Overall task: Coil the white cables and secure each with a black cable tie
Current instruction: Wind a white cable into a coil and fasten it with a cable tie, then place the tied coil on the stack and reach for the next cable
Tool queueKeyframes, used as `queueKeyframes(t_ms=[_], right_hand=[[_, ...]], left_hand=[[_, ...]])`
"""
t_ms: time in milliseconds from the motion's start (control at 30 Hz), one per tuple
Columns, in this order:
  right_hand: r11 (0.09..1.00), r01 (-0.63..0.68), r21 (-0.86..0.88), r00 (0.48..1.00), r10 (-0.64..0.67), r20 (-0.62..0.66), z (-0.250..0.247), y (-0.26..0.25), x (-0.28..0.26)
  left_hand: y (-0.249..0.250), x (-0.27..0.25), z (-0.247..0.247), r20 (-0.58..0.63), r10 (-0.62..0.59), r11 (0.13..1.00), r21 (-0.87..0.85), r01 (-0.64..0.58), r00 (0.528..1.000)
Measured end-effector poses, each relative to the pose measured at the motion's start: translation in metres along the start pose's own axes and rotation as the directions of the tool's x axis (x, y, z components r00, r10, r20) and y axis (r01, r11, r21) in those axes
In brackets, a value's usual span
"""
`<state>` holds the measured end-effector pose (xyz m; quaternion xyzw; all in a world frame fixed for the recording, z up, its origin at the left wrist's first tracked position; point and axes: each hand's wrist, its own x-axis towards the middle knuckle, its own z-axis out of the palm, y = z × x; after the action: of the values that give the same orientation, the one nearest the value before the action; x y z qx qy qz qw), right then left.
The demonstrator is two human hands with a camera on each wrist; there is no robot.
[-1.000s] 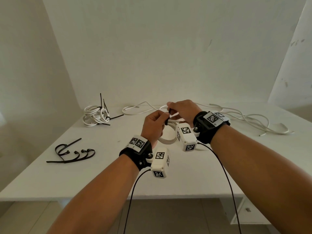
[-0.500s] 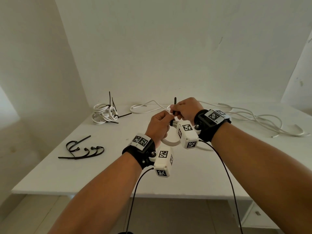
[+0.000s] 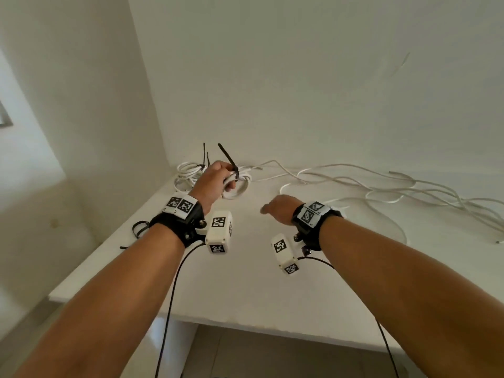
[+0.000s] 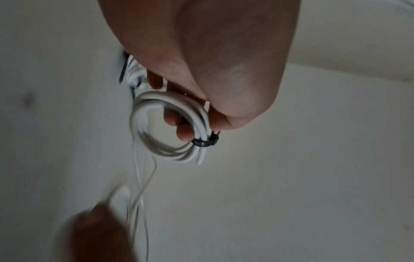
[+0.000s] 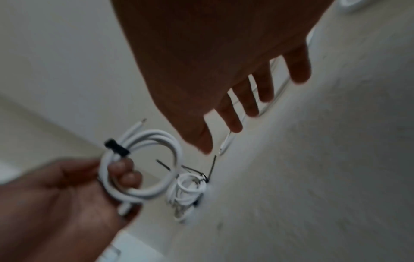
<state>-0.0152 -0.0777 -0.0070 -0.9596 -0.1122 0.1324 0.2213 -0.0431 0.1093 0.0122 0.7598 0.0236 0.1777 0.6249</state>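
My left hand [image 3: 218, 177] grips a coiled white cable [image 3: 240, 186] [image 4: 170, 127] [image 5: 143, 164] above the table's far left. A black cable tie [image 3: 231, 166] [image 4: 205, 142] [image 5: 116, 148] is cinched round the coil, its tail sticking up. The fingers curl through the loop. My right hand [image 3: 275, 208] [image 5: 246, 99] hovers over the table, fingers straight and spread, holding nothing. Loose white cables [image 3: 381, 186] sprawl across the back right. A pile of tied coils [image 3: 186, 174] [image 5: 190, 191] lies at the far left corner.
Spare black cable ties [image 3: 140, 227] lie near the left edge of the white table [image 3: 245, 296], partly hidden by my left wrist. Walls close off the back and the left. Black wires hang from both wrist cameras.
The hands have parted. My left hand carried the tied coil to the far left towards the pile. My right hand let go of the tie and moved right, fingers open.
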Motion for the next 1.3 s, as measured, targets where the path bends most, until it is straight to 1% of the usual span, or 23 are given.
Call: queueKeyframes(t_ms=[33,67,167,267,400,467,500,567,700,767,867,1000,1133,1167,1200,1233,1267,1300], right_hand=[[0.995,-0.025,-0.092,0.999,0.028,0.029,0.009,-0.003,0.002],[0.988,-0.048,-0.145,0.997,0.055,0.045,0.018,-0.005,0.005],[0.971,-0.091,-0.222,0.992,0.108,0.064,0.043,-0.009,0.016],[0.960,-0.105,-0.259,0.992,0.119,0.040,0.055,-0.009,0.027],[0.959,-0.092,-0.266,0.992,0.112,0.059,0.064,-0.004,0.037],[0.961,-0.096,-0.259,0.992,0.114,0.058,0.068,0.000,0.043],[0.963,-0.095,-0.254,0.991,0.115,0.062,0.069,0.000,0.045],[0.962,-0.095,-0.255,0.991,0.116,0.070,0.071,0.000,0.049],[0.961,-0.107,-0.255,0.986,0.135,0.095,0.072,-0.001,0.052],[0.958,-0.109,-0.265,0.984,0.142,0.106,0.070,-0.002,0.051],[0.950,-0.113,-0.290,0.980,0.155,0.125,0.066,-0.005,0.045],[0.949,-0.120,-0.292,0.977,0.165,0.136,0.063,-0.008,0.040],[0.953,-0.121,-0.278,0.977,0.164,0.134,0.061,-0.009,0.036],[0.953,-0.118,-0.278,0.978,0.159,0.134,0.061,-0.008,0.036],[0.956,-0.113,-0.272,0.979,0.153,0.132,0.060,-0.008,0.036],[0.959,-0.106,-0.263,0.982,0.144,0.126,0.060,-0.006,0.036],[0.962,-0.098,-0.254,0.985,0.130,0.114,0.058,-0.003,0.035],[0.965,-0.095,-0.244,0.987,0.122,0.100,0.055,0.001,0.034]], left_hand=[[-0.002,0.007,-0.014,-0.028,0.013,0.998,0.061,-0.011,1.000],[-0.003,0.014,-0.027,-0.050,0.021,0.993,0.114,-0.015,0.999],[-0.004,0.036,-0.061,-0.075,0.055,0.954,0.297,-0.030,0.996],[-0.009,0.065,-0.086,-0.119,0.059,0.848,0.530,0.014,0.991],[-0.027,0.102,-0.106,-0.203,0.055,0.679,0.726,0.113,0.978],[-0.034,0.117,-0.112,-0.237,0.062,0.594,0.790,0.155,0.970],[-0.037,0.124,-0.114,-0.248,0.071,0.568,0.806,0.165,0.966],[-0.043,0.136,-0.115,-0.244,0.090,0.543,0.825,0.158,0.965],[-0.053,0.148,-0.104,-0.169,0.120,0.495,0.864,0.089,0.978],[-0.060,0.149,-0.098,-0.150,0.116,0.493,0.867,0.074,0.982],[-0.071,0.149,-0.092,-0.153,0.118,0.518,0.852,0.071,0.981],[-0.074,0.150,-0.097,-0.146,0.129,0.542,0.839,0.054,0.981],[-0.067,0.144,-0.100,-0.190,0.108,0.498,0.860,0.113,0.976],[-0.065,0.140,-0.098,-0.221,0.127,0.506,0.853,0.128,0.967],[-0.062,0.135,-0.094,-0.254,0.180,0.534,0.836,0.122,0.950],[-0.059,0.129,-0.088,-0.279,0.253,0.580,0.810,0.086,0.926],[-0.056,0.122,-0.081,-0.282,0.333,0.630,0.776,0.010,0.900],[-0.053,0.117,-0.072,-0.255,0.389,0.668,0.740,-0.080,0.885]])
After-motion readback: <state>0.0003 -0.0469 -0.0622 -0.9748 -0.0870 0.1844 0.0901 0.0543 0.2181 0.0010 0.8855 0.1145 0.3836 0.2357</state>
